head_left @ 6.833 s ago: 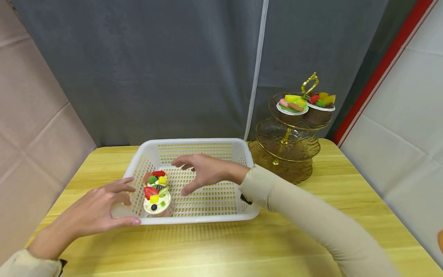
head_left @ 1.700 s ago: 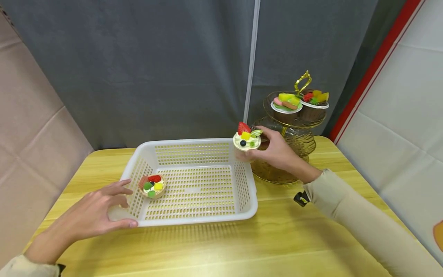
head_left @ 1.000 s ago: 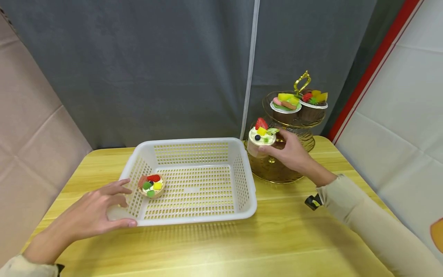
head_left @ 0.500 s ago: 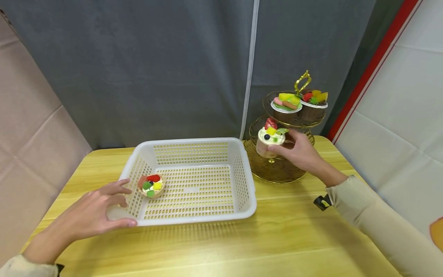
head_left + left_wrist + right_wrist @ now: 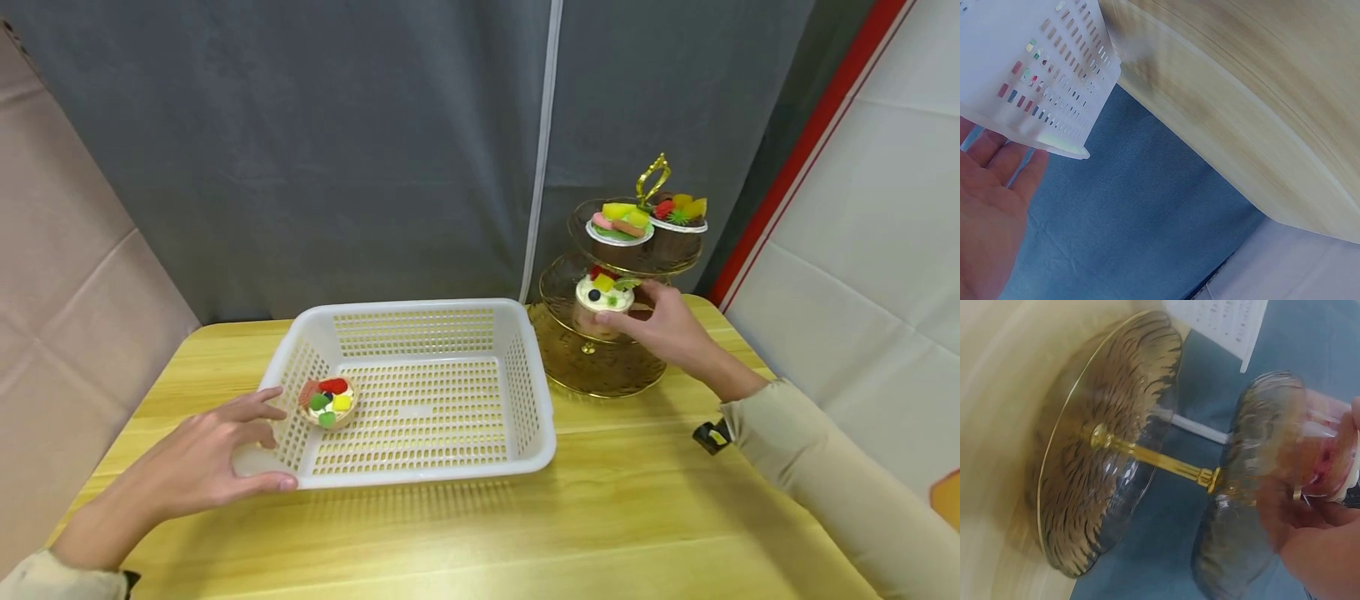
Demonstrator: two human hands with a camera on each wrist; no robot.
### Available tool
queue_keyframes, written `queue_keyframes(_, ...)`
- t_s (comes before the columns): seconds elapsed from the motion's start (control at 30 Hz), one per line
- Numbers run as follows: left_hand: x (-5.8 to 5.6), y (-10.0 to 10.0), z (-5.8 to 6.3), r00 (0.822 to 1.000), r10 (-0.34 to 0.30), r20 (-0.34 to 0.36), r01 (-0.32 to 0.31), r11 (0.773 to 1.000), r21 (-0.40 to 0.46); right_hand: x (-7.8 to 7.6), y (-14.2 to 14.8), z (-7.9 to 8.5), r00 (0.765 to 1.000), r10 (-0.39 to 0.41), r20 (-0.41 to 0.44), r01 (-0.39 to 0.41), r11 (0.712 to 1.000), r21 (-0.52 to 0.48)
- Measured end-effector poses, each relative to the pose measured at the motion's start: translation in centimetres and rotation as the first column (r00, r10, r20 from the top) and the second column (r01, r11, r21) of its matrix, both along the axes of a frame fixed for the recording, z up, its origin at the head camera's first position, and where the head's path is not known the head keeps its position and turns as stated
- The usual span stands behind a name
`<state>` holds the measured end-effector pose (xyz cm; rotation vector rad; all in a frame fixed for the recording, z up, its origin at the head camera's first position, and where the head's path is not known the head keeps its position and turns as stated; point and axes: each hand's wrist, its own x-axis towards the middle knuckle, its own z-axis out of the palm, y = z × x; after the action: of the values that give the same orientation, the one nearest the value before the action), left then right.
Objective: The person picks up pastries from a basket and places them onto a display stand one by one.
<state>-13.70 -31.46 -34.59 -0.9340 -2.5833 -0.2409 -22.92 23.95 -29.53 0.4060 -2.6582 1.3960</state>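
My right hand (image 5: 667, 329) pinches a clear dessert cup (image 5: 604, 298) topped with cream, fruit and a blueberry, thumb at its near side and fingers behind. The cup stands upright over the middle tier of a gold-trimmed three-tier cake stand (image 5: 600, 367), just below the top tier. In the right wrist view, the pink-layered cup (image 5: 1325, 447) is right at that tier's surface. At the left, my left hand (image 5: 198, 458) holds the near-left corner of a white plastic basket (image 5: 420, 477), fingertips over its rim. A fruit tart (image 5: 328, 402) lies inside the basket's left end.
Two dark-cased cupcakes with fruit toppings, a left cupcake (image 5: 621, 227) and a right cupcake (image 5: 677, 223), occupy the stand's top tier under a gold handle (image 5: 654, 177). The wooden table (image 5: 450, 550) backs onto a grey curtain (image 5: 360, 167).
My right hand has taken the dessert cup out of the basket and carried it right, over the stand's middle tier. In the last second it moved further right and slightly down. The left hand stays put.
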Motion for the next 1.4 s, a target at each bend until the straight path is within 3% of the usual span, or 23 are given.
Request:
queue_keyframes(0.3, -0.1, 0.1, 0.0, 1.000, 0.006, 0.011, -0.006, 1.000, -0.002, -0.1, 1.5, 0.1, 0.999, -0.039, -0.030, 0.041, 0.997, 0.068)
queue_keyframes(0.53, -0.2, 0.1, 0.0, 1.000, 0.002, 0.001, -0.002, 1.000, 0.003, 0.1, 3.1, 0.2, 0.992, -0.103, -0.079, 0.117, 0.971, 0.206)
queue_keyframes(0.83, -0.2, 0.0, -0.2, 1.000, 0.002, 0.000, -0.002, 1.000, 0.005, -0.4, 4.2, -0.3, 0.988, -0.104, -0.116, 0.122, 0.979, 0.161)
queue_keyframes(1.4, -0.3, -0.2, -0.5, 1.000, 0.005, -0.002, -0.005, 1.000, 0.008, -0.7, 5.0, -0.8, 0.974, -0.093, -0.205, 0.130, 0.976, 0.174)
